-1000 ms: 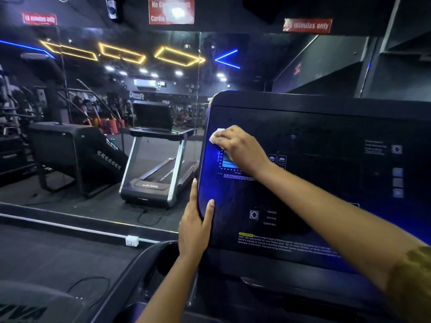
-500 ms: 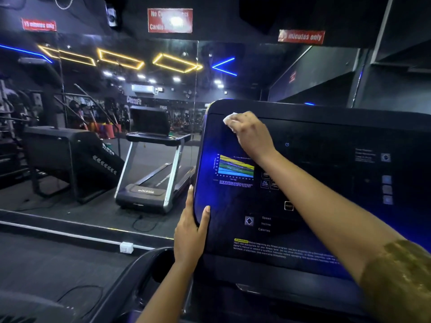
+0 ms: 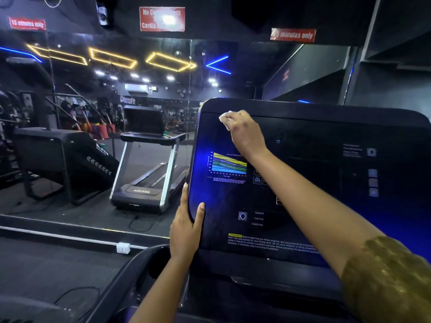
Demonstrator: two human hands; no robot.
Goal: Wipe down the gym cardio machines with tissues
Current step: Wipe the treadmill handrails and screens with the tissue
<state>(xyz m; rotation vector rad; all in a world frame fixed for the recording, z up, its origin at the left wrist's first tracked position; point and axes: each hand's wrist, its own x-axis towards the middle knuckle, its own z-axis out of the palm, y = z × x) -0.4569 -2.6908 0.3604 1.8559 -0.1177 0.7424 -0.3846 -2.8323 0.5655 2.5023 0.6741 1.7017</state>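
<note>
Head view.

Right hand [image 3: 245,134]: fingers curled round a wadded white tissue [image 3: 224,118], pressing it against the console [image 3: 314,206]. Contact is at the upper left corner of the dark panel, just under the top rim. Only a small part of the tissue shows past the knuckles. The right forearm crosses the panel diagonally from lower right. Gold-green sleeve [image 3: 391,283] at the bottom right of the frame.

Left hand [image 3: 186,227]: holds the console's left edge near the lower corner. Thumb flat on the front face, index finger straight up along the side edge, other fingers hidden behind the panel. The hands are well apart, one high and one low on the console's left side.

Console: glossy black, blue light reflected on its left part. A coloured band chart [image 3: 229,165] sits below the right hand, between the two hands. Labels "Speed", "Incline", "Calories" are lower down. Beneath them is a yellow-tagged warning text, too small to read. Small buttons on the right side.

Surroundings: mirror [image 3: 151,94] on the wall ahead, showing yellow and blue ceiling light strips. Left of the console are a treadmill [image 3: 144,183] and a black stair machine [image 3: 63,157]; I cannot tell whether these are reflections. Red signs [image 3: 162,19] above the mirror, one reading "minutes only". White socket [image 3: 123,247] on the floor strip at the mirror's base.
</note>
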